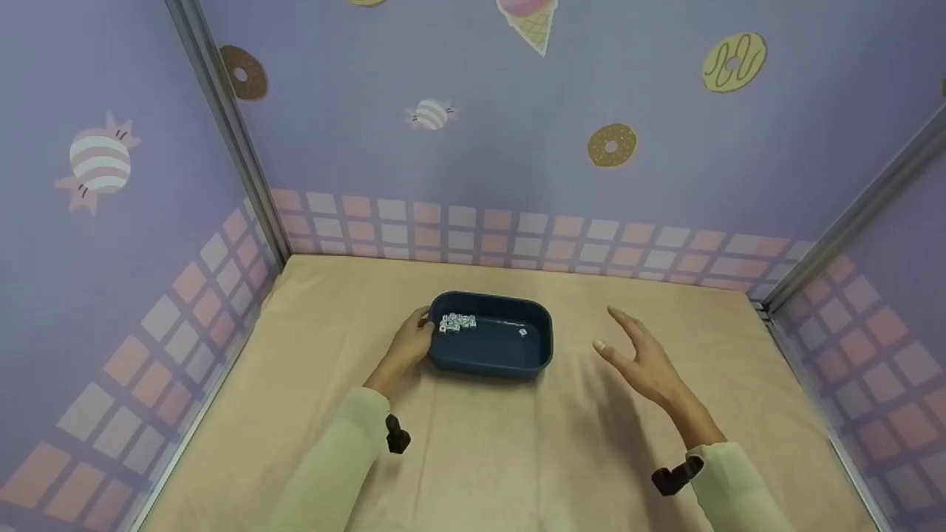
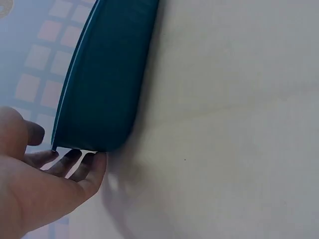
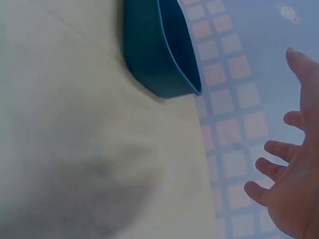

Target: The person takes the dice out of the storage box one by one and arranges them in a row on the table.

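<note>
A dark blue rectangular tub [image 1: 491,369] stands on the cloth-covered table in the head view. Inside it, several small white cubes [image 1: 457,323] with dark marks cluster at the left end, and a single cube [image 1: 522,332] lies apart toward the right. My left hand [image 1: 411,341] is at the tub's left end. In the left wrist view, its fingertips [image 2: 88,158] touch the outer end wall below the rim, while the thumb stays off to the rim's side. Fingers spread and holding nothing, my right hand [image 1: 648,367] hovers to the right of the tub.
A beige cloth [image 1: 480,458] covers the table, with slight creases. Purple patterned panels [image 1: 502,140] enclose the back and both sides, joined by metal posts [image 1: 236,140]. Each wrist carries a black camera mount [image 1: 397,434].
</note>
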`<state>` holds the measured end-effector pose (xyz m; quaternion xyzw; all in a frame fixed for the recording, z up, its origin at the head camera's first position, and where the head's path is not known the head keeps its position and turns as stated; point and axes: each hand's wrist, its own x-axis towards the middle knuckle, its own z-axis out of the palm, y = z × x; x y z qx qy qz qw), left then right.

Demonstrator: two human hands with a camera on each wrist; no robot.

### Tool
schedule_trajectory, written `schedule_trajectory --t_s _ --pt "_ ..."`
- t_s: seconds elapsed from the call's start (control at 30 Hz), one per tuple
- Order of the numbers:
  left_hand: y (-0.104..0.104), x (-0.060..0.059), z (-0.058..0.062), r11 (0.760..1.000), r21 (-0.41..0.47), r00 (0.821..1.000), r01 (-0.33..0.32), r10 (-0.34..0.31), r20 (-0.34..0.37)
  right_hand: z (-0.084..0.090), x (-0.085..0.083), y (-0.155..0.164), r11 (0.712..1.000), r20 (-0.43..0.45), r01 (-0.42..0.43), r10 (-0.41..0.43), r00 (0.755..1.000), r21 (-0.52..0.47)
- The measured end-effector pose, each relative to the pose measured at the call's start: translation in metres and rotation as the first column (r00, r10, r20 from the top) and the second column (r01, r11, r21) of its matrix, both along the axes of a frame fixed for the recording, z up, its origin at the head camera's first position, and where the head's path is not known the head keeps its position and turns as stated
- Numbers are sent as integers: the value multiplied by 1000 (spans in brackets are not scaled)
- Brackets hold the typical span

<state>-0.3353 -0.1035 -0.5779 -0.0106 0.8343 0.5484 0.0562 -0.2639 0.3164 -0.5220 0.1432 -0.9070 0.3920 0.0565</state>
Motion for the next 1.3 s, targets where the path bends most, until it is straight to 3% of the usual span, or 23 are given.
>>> schedule_trajectory --t_s 0.27,0.67,0.9,1.17,1.3 --pt "4 11 -10 998 58 1000 -12 10 26 -12 1 -25 992 7 -63 64 998 -110" --pt "28 65 -11 992 128 1000 -15 19 -24 -29 -1 -62 977 45 -77 88 995 -201" --pt "28 81 -14 992 125 999 -19 24 -44 -37 -3 -81 974 82 -51 71 994 -222" --pt "19 94 -15 994 105 1000 -12 13 -4 -40 -6 -98 987 63 -61 71 995 -148" --pt "16 92 -15 994 112 1000 7 -9 24 -44 -7 -100 997 41 -59 61 997 -52"
